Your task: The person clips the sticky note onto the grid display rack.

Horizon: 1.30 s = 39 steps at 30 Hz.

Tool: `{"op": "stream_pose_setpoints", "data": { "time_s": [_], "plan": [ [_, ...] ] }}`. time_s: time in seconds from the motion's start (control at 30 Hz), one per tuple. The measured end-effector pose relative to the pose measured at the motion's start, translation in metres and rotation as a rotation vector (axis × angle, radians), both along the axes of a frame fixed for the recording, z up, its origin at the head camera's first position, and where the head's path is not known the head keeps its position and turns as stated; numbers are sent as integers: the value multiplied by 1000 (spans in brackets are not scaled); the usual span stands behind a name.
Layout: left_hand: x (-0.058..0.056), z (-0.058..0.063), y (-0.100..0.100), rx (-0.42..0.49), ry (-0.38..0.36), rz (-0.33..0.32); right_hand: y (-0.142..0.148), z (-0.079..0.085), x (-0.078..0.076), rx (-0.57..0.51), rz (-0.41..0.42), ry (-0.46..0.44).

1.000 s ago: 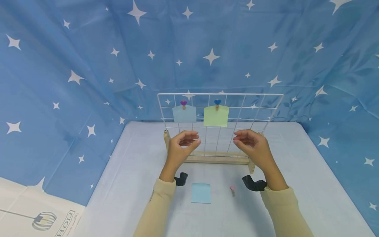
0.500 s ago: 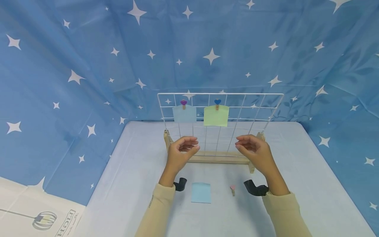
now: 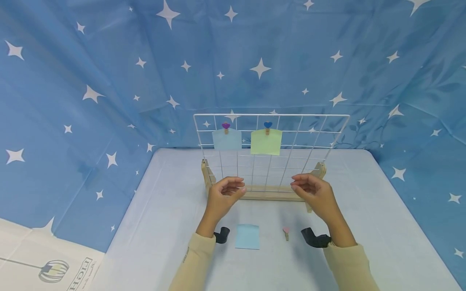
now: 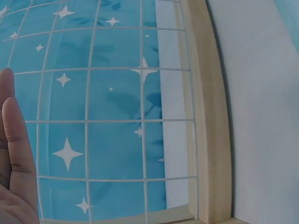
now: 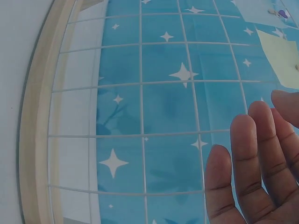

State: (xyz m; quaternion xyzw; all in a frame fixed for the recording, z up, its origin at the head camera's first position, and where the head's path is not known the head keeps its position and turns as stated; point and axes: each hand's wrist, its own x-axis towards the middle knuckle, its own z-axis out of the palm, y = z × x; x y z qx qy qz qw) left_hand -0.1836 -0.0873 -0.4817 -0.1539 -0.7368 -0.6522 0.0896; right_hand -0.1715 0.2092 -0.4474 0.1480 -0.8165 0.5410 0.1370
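Both hands hover in front of a white wire grid (image 3: 291,161) on a wooden base, holding nothing. The left hand (image 3: 223,196) has its fingers loosely bent, with the thumb apart from them. Mirroring it, the right hand (image 3: 316,194) is also loosely bent; its fingers (image 5: 247,140) show up close in the right wrist view. On the grid hang a light blue note (image 3: 227,141) under a purple heart clothespin (image 3: 226,127) and a green note (image 3: 266,143) under a blue heart clothespin (image 3: 267,127). A blue sticky note pad (image 3: 247,237) and a pink heart clothespin (image 3: 286,233) lie on the table.
The white-covered table (image 3: 164,226) meets a blue star-patterned curtain (image 3: 145,81) at the back and sides. A wooden foot (image 3: 208,173) stands at the grid's left end. Black wrist mounts (image 3: 315,238) stick out below the hands.
Both hands have come down a little and nearer the body, from the middle of the grid to its base. The notes, pad and clothespins have stayed put.
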Motion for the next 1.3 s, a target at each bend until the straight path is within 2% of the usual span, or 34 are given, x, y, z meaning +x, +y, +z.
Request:
{"op": "stream_pose_setpoints", "data": {
  "time_s": [0.4,0.77,1.3],
  "plan": [
    [9,-13,0,-12,-60,6,2,-19,7,13,-25,-55],
    [16,-30,0,-9,-99,-1,3,-36,13,3,-24,-88],
    [27,-49,1,2,-189,30,5,-54,18,-7,-53,-136]
  ]
}}
